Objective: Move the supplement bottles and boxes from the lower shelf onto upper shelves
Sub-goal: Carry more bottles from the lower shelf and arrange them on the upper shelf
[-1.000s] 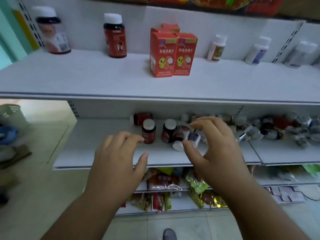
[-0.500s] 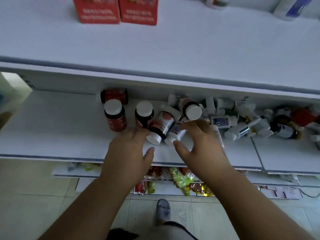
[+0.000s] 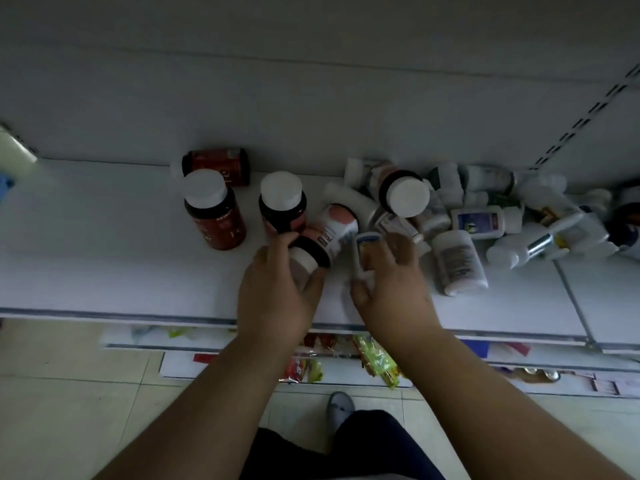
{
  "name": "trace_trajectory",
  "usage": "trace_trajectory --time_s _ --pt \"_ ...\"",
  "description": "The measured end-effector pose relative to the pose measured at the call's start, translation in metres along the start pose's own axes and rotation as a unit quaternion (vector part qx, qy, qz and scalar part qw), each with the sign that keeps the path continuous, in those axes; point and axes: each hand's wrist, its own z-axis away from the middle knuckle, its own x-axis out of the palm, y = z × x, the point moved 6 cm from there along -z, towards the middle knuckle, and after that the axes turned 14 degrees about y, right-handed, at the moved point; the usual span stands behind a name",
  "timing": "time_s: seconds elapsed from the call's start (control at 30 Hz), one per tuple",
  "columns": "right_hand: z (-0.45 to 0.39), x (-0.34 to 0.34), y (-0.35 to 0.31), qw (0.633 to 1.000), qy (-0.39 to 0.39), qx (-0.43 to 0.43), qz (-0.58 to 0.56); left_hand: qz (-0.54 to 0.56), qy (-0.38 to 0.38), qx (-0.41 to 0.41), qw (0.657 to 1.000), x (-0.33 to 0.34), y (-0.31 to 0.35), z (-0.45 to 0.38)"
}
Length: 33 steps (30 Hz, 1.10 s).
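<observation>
Two bare hands are reaching onto the white lower shelf (image 3: pixel 104 268), each closing on a bottle that is lying on its side. The left hand (image 3: pixel 277 292) is wrapping its fingers (image 3: pixel 282 242) around the cap end of a dark bottle with a pink-and-white label (image 3: pixel 329 233), thumb on the near side, so the cap is mostly covered. The right hand (image 3: pixel 391 289) is gripping a small white bottle with a blue-edged label (image 3: pixel 363 251) between thumb and fingertips. Just left of them two white-capped bottles are standing upright: a red-brown one (image 3: pixel 216 211) and a darker one (image 3: pixel 282 202), the latter touching the left hand's fingertips. Behind these a red-labelled bottle (image 3: pixel 218 164) is lying flat against the back panel. To the right a jumble of mostly white bottles (image 3: pixel 485 216) is lying heaped across the shelf, reaching to the right edge of view. Below the shelf edge, colourful snack packets (image 3: pixel 377 362) are showing on a lower tier.
</observation>
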Motion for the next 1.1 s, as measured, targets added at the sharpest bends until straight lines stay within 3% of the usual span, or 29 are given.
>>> trace_trajectory --time_s 0.1,0.2,0.27,0.37,0.47,0.53,0.67,0.77,0.97,1.1 --pt "0.012 -0.031 0.0 0.994 -0.002 0.078 -0.08 0.118 0.012 -0.055 0.991 -0.04 0.002 0.009" --pt "0.032 -0.071 -0.013 0.964 -0.041 0.188 -0.181 0.242 0.002 -0.192 0.951 -0.084 0.001 0.017" --pt "0.047 -0.096 -0.031 0.939 -0.048 0.229 -0.253 0.328 -0.008 -0.281 0.902 -0.107 0.002 0.025" --pt "0.072 -0.123 -0.067 0.904 -0.055 0.244 -0.348 0.451 -0.037 -0.411 0.791 -0.134 0.008 0.039" --pt "0.092 -0.136 -0.1 0.863 -0.075 0.249 -0.433 0.481 -0.091 -0.459 0.742 -0.164 0.019 0.051" --pt "0.101 -0.143 -0.118 0.804 -0.089 0.258 -0.528 0.487 -0.105 -0.427 0.755 -0.19 0.031 0.055" --pt "0.096 -0.178 -0.159 0.694 -0.081 0.231 -0.677 0.471 -0.089 -0.245 0.842 -0.252 0.067 0.05" --pt "0.077 -0.208 -0.179 0.652 -0.06 0.23 -0.72 0.5 -0.067 -0.198 0.841 -0.28 0.1 0.039" --pt "0.02 -0.28 -0.204 0.649 -0.024 0.21 -0.731 0.526 -0.078 -0.095 0.842 -0.297 0.188 0.008" --pt "-0.018 -0.302 -0.224 0.701 -0.022 0.132 -0.701 0.53 -0.035 -0.073 0.844 -0.304 0.21 -0.013"
